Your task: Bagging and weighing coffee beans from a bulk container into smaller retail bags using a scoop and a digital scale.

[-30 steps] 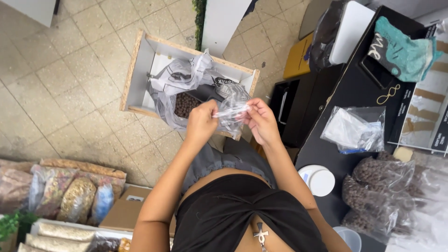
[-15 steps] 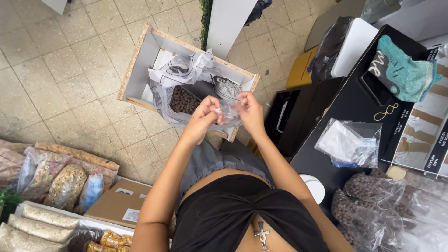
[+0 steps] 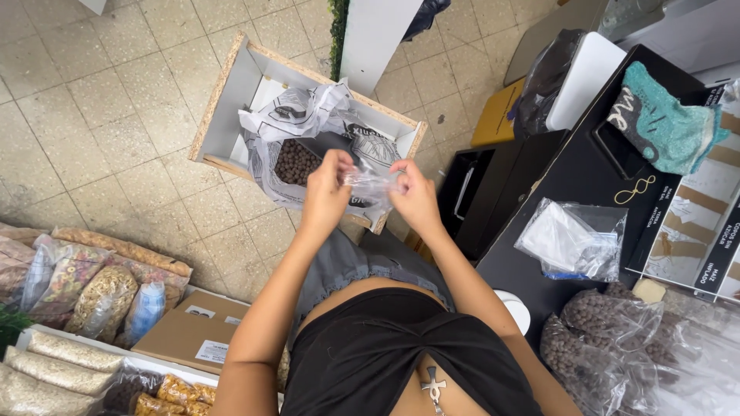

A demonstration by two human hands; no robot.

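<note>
small clear bag [image 3: 370, 183]: pinched between left hand [image 3: 327, 192] and right hand [image 3: 415, 196], each grip closed on one side of it, just above the open sack [image 3: 297, 146] of brown pellets (sack sits in a white box [image 3: 231, 100]). black surface [image 3: 586, 177] right of the sack.

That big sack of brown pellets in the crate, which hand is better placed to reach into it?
Probably the left hand. Both hands pinch the small clear bag, but the left sits right beside the sack's open mouth, while the right hand is farther toward the black counter.
</note>
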